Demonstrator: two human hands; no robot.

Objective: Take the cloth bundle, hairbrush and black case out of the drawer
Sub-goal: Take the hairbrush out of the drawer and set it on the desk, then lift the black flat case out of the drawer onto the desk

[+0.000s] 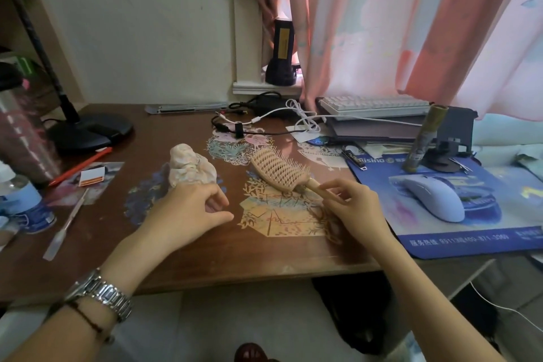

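Note:
A pale pink cloth bundle [191, 166] lies on the brown desk [205, 256], just beyond my left hand [191, 211]. That hand hovers with loosely curled fingers and holds nothing. A beige vented hairbrush [280, 169] rests on the desk with its bristles up. My right hand [352, 209] pinches the brush's handle end. No black case and no drawer show in this view.
A blue mouse mat [435, 232] with a white mouse [435, 195] lies at the right. A keyboard [373, 104] and cables [264, 119] sit at the back. A black lamp base [88, 129], a water bottle [20, 200], a red pen [80, 166] and a spatula [66, 225] are at the left.

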